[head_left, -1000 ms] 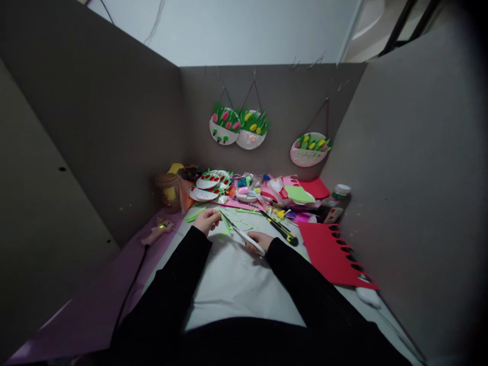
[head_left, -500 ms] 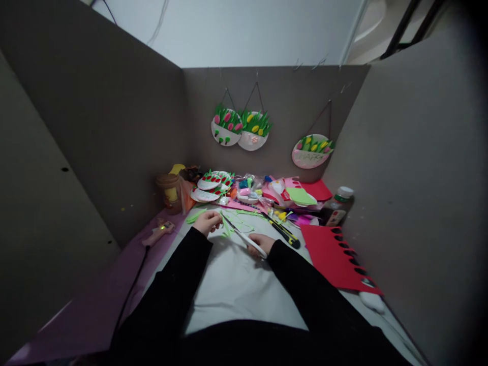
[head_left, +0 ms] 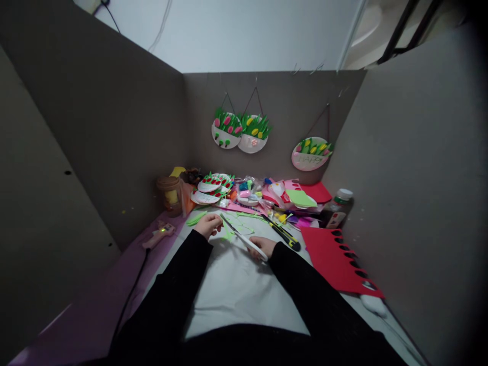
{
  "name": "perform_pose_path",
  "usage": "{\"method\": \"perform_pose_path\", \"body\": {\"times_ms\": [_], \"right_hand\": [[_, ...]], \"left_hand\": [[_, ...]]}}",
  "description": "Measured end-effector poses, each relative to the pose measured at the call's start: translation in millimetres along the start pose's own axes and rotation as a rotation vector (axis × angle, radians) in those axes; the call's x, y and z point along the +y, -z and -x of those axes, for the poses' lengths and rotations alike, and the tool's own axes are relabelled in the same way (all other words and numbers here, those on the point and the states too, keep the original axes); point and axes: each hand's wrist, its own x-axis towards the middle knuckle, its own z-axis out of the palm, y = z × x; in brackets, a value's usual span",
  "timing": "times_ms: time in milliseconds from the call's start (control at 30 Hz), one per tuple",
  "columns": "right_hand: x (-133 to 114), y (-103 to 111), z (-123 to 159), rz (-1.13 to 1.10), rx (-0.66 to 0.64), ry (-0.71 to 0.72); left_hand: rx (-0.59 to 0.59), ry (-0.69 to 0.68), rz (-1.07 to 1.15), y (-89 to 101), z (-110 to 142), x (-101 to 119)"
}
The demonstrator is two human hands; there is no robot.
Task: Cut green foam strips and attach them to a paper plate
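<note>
White-handled scissors (head_left: 244,239) are held in my right hand (head_left: 263,246), with fingers through the handles and blades pointing up and to the left. The blade tips lie right beside the fingers of my left hand (head_left: 209,225). That hand is closed in a pinch on a small light-green paper strip, mostly hidden by the fingers. Under and beyond the blades, thin light-green paper scraps (head_left: 246,223) lie scattered on the white table cover (head_left: 236,290). More green strips (head_left: 196,218) are piled just left of my left hand.
Cutter knives (head_left: 284,235) lie beyond my right hand, beside red sheet (head_left: 324,256) with cut-out holes. At left are a glue gun (head_left: 159,235) and brown cup (head_left: 170,195). Paper-plate flower crafts (head_left: 209,188), craft supplies and a bottle (head_left: 338,209) line the back. Grey panels surround the table.
Both hands stay in nearly the same place. The green bit at my left fingertips shows less now, and the view has tilted slightly.
</note>
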Motion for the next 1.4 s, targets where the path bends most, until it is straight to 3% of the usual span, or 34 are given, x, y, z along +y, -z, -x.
{"method": "perform_pose_path", "body": {"times_ms": [600,667,833,933,1033,1100,1200,1267,1333,1400], "right_hand": [[8.4,1.9,-4.6,0.029,0.095,0.059],[12.3,9.4,-7.3,0.057,0.234,0.087],[17.8,33.4,-6.1,0.422,0.810,0.052],[12.8,36.1,0.5,0.682,0.941,-0.008],[3.1,24.7,4.1,0.748,1.045,0.109],[-3.3,11.9,2.4,0.591,0.960,0.211],[-9.6,-8.9,-4.1,0.133,0.554,0.196],[-11.6,-20.2,-8.0,-0.068,0.372,0.160],[-12.9,-27.4,-9.8,-0.161,0.325,0.144],[-13.7,-30.9,-9.7,-0.181,0.363,0.144]], "left_hand": [[-0.037,-0.008,-0.062,-2.3,1.0,0.0],[-0.039,-0.030,-0.036,-2.6,-0.9,-2.2],[-0.054,-0.089,-0.032,-16.0,-4.5,-12.1],[-0.074,-0.085,-0.078,-31.0,-4.3,-17.5],[-0.095,-0.072,-0.086,-44.2,-2.8,-20.4],[-0.125,-0.061,-0.069,-49.8,-1.6,-21.4],[-0.190,-0.069,-0.007,-53.6,0.5,-22.2],[-0.225,-0.089,0.042,-54.1,2.2,-21.8],[-0.239,-0.099,0.070,-54.2,4.0,-20.3],[-0.238,-0.099,0.066,-54.7,5.7,-18.3]]}}
